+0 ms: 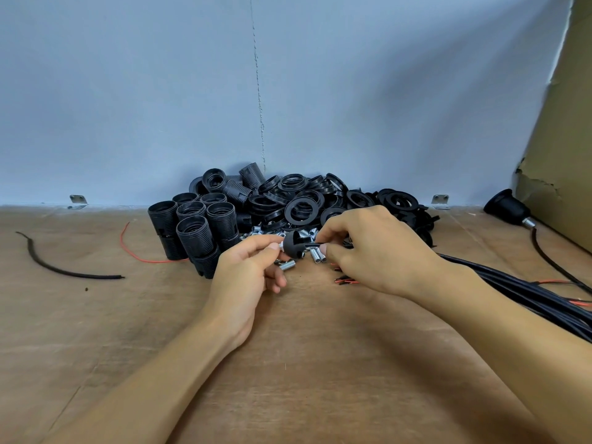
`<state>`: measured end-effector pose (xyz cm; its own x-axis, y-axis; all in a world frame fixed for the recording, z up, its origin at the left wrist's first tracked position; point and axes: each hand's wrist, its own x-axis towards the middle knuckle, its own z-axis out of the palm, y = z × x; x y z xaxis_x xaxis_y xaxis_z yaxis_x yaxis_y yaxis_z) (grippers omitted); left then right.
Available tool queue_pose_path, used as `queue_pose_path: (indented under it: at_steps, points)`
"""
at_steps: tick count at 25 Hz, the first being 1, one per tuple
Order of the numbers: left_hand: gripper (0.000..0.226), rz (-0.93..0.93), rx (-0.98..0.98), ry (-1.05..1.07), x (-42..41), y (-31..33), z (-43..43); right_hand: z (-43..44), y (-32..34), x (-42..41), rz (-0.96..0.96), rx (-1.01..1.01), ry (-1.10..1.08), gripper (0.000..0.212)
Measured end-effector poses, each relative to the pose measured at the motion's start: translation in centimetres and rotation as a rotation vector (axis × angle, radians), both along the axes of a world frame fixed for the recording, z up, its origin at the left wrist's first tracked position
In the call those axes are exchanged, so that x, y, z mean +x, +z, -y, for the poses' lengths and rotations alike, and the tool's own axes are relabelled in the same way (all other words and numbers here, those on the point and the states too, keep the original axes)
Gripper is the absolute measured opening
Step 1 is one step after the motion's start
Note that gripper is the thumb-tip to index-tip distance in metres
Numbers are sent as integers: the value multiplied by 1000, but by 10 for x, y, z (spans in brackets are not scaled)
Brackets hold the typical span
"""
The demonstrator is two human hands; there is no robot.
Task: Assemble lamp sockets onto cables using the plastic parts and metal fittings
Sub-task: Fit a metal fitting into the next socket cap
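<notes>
Before the pile (301,200), left hand (246,277) pinches a cap (294,246), right hand (374,251) a cable (312,245) (largely hidden).

No text, label, brand, number or sign can be read anywhere in this view.
</notes>
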<state>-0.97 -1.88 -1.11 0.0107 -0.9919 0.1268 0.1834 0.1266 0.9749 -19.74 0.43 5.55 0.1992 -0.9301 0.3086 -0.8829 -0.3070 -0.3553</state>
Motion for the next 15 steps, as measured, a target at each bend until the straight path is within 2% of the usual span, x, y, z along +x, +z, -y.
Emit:
queue_pose_path:
  at_steps: [3,7,10,12,15]
  points:
    - [24,56,-54,37,-2,0,-3,0,0,0,-6,-11,5,12]
    - [22,219,-162,45,-5,2,-9,1,-2,2,-2,16,69,14]
    - [23,168,-137,30,-5,3,-9,3,-2,0,121,62,143,13]
    - [21,98,-89,23,-4,5,-9,4,1,-4,163,103,152,24]
    - [14,-14,-18,22,-2,7,-7,7,12,-17,49,196,129,43]
